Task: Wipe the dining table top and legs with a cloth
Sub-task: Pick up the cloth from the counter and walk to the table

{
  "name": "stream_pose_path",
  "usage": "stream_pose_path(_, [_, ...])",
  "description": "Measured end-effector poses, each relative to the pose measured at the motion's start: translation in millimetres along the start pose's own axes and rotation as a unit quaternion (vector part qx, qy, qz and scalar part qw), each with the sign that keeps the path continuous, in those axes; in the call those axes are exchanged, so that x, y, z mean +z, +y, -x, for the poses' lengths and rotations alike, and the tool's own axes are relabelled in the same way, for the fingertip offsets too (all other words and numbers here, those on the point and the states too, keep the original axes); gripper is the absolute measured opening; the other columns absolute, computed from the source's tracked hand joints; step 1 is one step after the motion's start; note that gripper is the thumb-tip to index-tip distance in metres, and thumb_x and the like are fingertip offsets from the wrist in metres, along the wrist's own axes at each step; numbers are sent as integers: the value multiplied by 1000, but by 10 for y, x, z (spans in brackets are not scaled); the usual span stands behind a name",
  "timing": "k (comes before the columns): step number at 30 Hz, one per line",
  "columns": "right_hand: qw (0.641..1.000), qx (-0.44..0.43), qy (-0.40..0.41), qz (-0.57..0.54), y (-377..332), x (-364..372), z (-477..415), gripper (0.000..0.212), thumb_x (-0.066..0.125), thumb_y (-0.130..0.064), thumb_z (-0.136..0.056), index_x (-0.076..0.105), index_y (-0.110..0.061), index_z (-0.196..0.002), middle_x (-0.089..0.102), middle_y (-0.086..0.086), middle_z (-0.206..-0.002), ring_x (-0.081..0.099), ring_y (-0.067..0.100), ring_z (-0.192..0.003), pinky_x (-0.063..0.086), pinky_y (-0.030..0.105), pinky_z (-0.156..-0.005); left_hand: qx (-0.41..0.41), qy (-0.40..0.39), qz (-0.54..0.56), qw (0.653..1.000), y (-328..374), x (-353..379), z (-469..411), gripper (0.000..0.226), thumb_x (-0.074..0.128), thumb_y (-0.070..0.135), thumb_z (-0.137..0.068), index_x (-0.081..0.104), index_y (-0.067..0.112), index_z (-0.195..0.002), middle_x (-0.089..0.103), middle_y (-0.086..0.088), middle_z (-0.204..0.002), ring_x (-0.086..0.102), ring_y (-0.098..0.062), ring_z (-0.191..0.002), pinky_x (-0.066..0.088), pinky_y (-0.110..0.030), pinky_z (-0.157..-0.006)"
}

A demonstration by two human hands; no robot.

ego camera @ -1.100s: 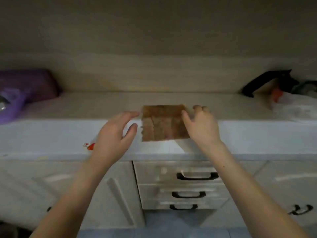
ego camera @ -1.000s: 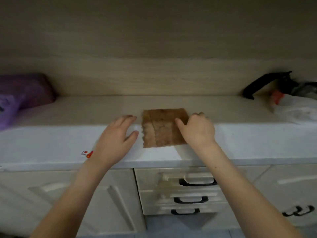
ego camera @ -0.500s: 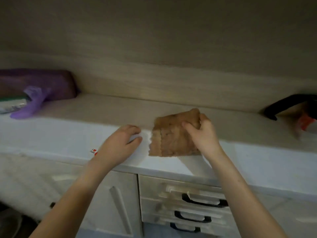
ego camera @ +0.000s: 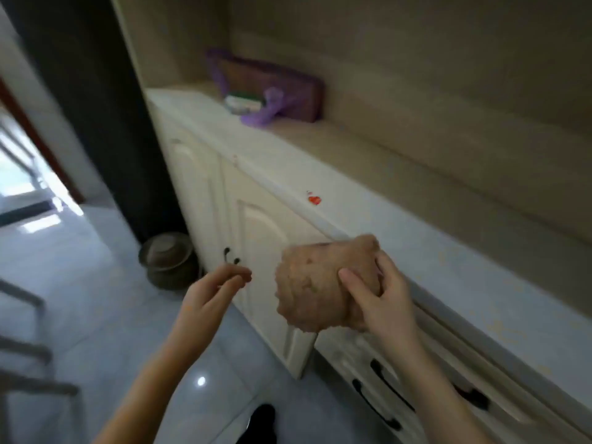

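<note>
My right hand (ego camera: 381,299) grips a brown cloth (ego camera: 315,285), bunched and lifted off the white sideboard, in the air in front of its doors. My left hand (ego camera: 211,296) hangs to the left of the cloth, fingers loosely extended, holding nothing. No dining table top shows; only grey metal legs (ego camera: 28,350) appear at the far left edge.
The white sideboard (ego camera: 262,238) runs along the right, with doors and black-handled drawers (ego camera: 381,382). A purple bag and dark box (ego camera: 272,88) sit on its far end. A lidded metal pot (ego camera: 168,259) stands on the tiled floor by a dark door frame.
My right hand lifted the cloth off the sideboard and bunched it. My left hand left the countertop. The view swung left, showing floor and doorway.
</note>
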State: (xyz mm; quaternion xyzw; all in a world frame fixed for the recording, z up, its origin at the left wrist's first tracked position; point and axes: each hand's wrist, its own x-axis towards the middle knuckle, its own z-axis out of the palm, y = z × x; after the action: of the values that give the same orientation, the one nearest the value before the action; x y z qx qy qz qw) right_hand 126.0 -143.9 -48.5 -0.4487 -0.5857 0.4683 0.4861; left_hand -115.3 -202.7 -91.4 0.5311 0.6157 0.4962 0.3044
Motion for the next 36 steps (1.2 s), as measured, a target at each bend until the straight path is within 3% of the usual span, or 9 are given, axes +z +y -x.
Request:
stream_pose_path(4, [991,91,-73,61,883,380,362,27,71,-8,-85,61,-19,-107,72,-5,-98,69,14,-93,53,20,-78,-180,65,-18,981,-888,-281,1003,30,51,46,-77,70,25,-87,71,9,-88,65,-4,-84,50,-25,-79])
stream_pose_path(6, [978,145,-109,100,1368,577,604,26,71,-4,-85,59,-15,-106,69,5,-100,67,23,-95,51,18,-77,-285,112,-9,952,-1300,-416,1637,28,52,44,-72,69,25,-82,71,7,-82,64,-9,-81,49,-28,-76])
stream_pose_path(9, [955,185,-143,181,1897,787,929,28,71,-4,-84,61,-2,-111,66,14,-100,64,25,-99,46,29,-81,-400,188,10,897,-1705,-562,2454,17,51,31,-78,66,26,-81,70,0,-83,63,-19,-79,45,-26,-67])
stream_pose_path(13, [921,210,-225,241,2202,1109,1104,42,67,-7,-89,54,3,-128,65,18,-117,60,24,-104,42,28,-86,-487,284,58,824,-2060,-683,3168,26,48,4,-95,65,17,-80,67,-7,-81,59,-21,-76,43,-22,-62])
stream_pose_path(19, [911,217,-255,241,2307,1958,843,43,68,-6,-87,55,0,-128,65,16,-115,62,30,-107,46,30,-88,-552,389,138,724,-2499,-965,3407,23,47,8,-96,66,9,-84,66,-14,-82,58,-28,-76,42,-31,-66])
stream_pose_path(24, [911,208,-274,227,2283,2698,378,30,66,-5,-89,59,-5,-118,67,13,-106,64,26,-99,50,13,-72,-537,394,134,734,-2731,-1589,2991,24,47,5,-95,64,12,-79,65,-13,-79,55,-25,-70,40,-29,-64])
stream_pose_path(28, [920,189,-249,239,2204,3036,-29,32,67,-7,-89,59,-5,-120,67,9,-102,64,25,-98,50,16,-74,-507,350,126,777,-2818,-2048,2444,14,55,15,-89,66,15,-79,67,-8,-77,57,-21,-70,41,-27,-61])
stream_pose_path(30, [924,189,-225,243,2189,3145,-242,35,68,-9,-88,59,-6,-122,65,7,-101,63,25,-98,48,28,-83,-491,329,119,798,-2855,-2220,2127,15,54,24,-83,66,16,-81,68,-5,-77,59,-18,-70,43,-26,-62])
stream_pose_path(36, [927,206,-176,259,2372,3580,-979,37,68,-6,-87,58,-2,-122,63,14,-107,61,27,-100,42,32,-88,-482,311,134,808,-3136,-2664,1203,24,53,26,-81,67,9,-90,68,-5,-81,60,-17,-73,44,-24,-66])
